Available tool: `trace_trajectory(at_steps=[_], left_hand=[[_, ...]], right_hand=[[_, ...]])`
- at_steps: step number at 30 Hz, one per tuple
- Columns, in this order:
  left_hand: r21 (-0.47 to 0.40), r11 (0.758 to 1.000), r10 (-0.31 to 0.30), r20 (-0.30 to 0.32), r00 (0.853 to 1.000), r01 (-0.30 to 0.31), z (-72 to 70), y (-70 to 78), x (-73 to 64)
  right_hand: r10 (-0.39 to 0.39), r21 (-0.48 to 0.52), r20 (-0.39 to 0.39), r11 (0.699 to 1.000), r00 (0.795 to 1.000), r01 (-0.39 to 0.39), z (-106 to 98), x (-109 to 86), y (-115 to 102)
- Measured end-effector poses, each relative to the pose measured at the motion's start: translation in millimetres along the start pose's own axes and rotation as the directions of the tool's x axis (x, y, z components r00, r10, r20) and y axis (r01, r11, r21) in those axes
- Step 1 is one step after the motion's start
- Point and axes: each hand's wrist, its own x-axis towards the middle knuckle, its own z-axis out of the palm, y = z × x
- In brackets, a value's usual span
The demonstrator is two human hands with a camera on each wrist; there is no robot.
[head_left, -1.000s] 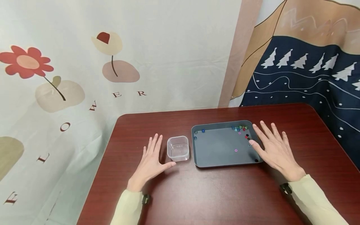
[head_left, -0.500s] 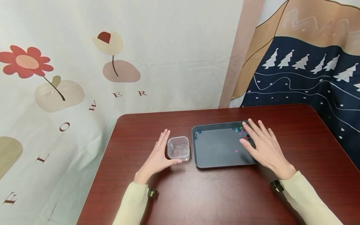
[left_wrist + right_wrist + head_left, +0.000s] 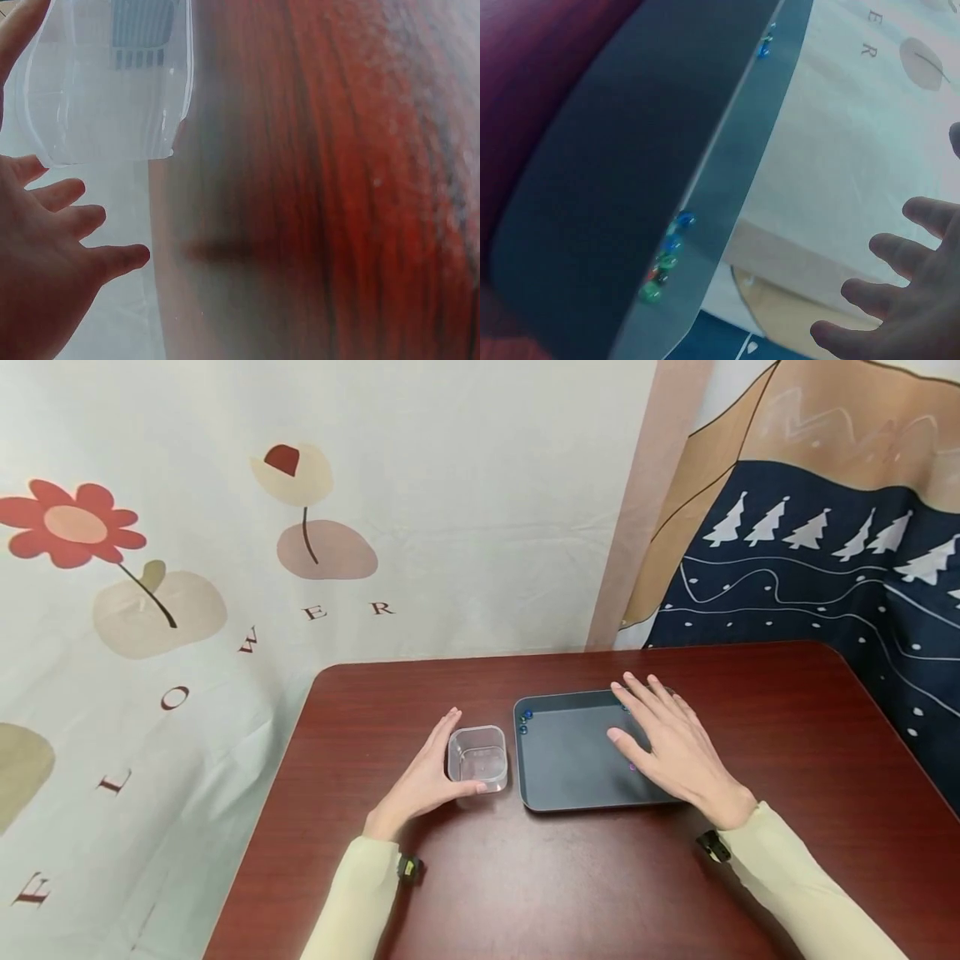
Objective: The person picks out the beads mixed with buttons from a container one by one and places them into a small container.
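Observation:
A clear square plastic container [image 3: 477, 758] stands on the table, left of a dark grey tray [image 3: 566, 764]. My left hand [image 3: 422, 783] is at the container's left side, fingers extended along it and thumb by its front edge. In the left wrist view the fingers [image 3: 64, 195] lie straight close to the container; whether they touch it I cannot tell. My right hand [image 3: 678, 756] hovers over the tray's right half, fingers spread and holding nothing. Blue marbles [image 3: 527, 715] sit in the tray's far left corner. More coloured marbles [image 3: 671, 244] line its wall, mostly hidden by the hand in the head view.
The tray lies on a dark red wooden table [image 3: 562, 885]. Behind stands a pale curtain [image 3: 480, 510] printed with flowers and letters. To the right hangs a navy cloth [image 3: 795, 568] with white trees. A small pink ring [image 3: 632, 767] lies in the tray near the right thumb.
My right hand has moved left across the tray, covering the small pieces there. My left hand has moved right, up to the container. A blue marble has rolled left into the tray's corner.

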Motion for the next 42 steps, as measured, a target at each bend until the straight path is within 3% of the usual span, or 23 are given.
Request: trace_trajectory(at_steps=[9, 22, 28, 36, 42], left_hand=[[-0.020, 1.000, -0.004, 0.010, 1.000, 0.004, 2.7, -2.6, 0.7], [-0.086, 0.994, -0.070, 0.010, 0.998, 0.070, 3.8, -2.2, -4.1], [-0.114, 0.991, -0.067, 0.019, 0.998, 0.069, 5.4, -4.3, -3.5], [-0.127, 0.990, -0.062, 0.014, 0.998, 0.063, 7.0, -5.5, -2.2], [-0.123, 0.990, -0.070, 0.020, 0.997, 0.072, 6.3, -2.6, -2.8]], right_hand=[[-0.097, -0.002, 0.095, 0.995, 0.991, 0.098, 8.9, 23.2, -18.8], [-0.177, 0.015, 0.272, 0.984, 0.946, 0.179, 26.2, 61.1, -37.1], [-0.216, 0.022, 0.317, 0.975, 0.923, 0.220, 40.5, 74.5, -43.3], [-0.220, -0.058, 0.376, 0.964, 0.900, 0.259, 60.6, 88.4, -46.7], [-0.228, -0.083, 0.381, 0.957, 0.896, 0.278, 74.6, 93.8, -48.6]])
